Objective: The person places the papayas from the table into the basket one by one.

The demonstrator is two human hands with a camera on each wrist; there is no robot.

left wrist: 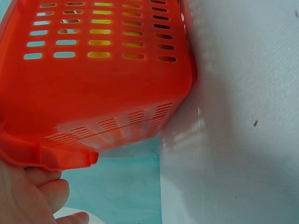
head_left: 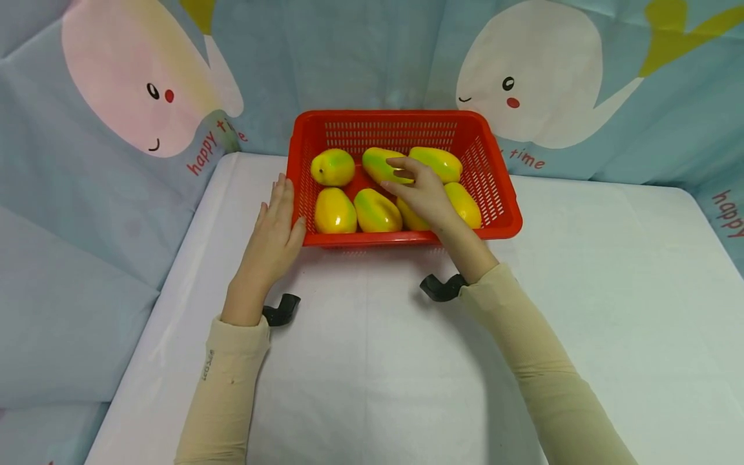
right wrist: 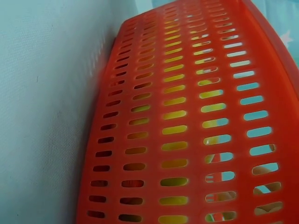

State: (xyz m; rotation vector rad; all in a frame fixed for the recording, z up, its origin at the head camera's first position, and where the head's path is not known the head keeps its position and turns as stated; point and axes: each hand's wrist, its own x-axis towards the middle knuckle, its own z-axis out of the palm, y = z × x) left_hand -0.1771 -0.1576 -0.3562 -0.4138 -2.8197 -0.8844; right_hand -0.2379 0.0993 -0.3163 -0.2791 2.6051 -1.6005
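Observation:
A red plastic basket (head_left: 407,237) with slotted walls holds several shiny yellow-green mangoes, two of them a front-left mango (head_left: 335,213) and a back-right mango (head_left: 438,163). Against the basket's left rim rests my left hand (head_left: 266,240), its fingers straight; the left wrist view shows those fingers (left wrist: 53,193) just beyond the rim. My right hand (head_left: 429,197) reaches over the front rim, fingers spread and slightly bent above the mangoes. It partly covers a front-row mango (head_left: 411,216), and contact cannot be made out. The front wall (right wrist: 280,107) fills the right wrist view.
The basket stands at the back of a white-covered table (head_left: 372,374). Behind it hangs a light-blue whale-print cloth (head_left: 372,58). Black curved pieces show beside each wrist, a left piece (head_left: 283,311) and a right piece (head_left: 442,288).

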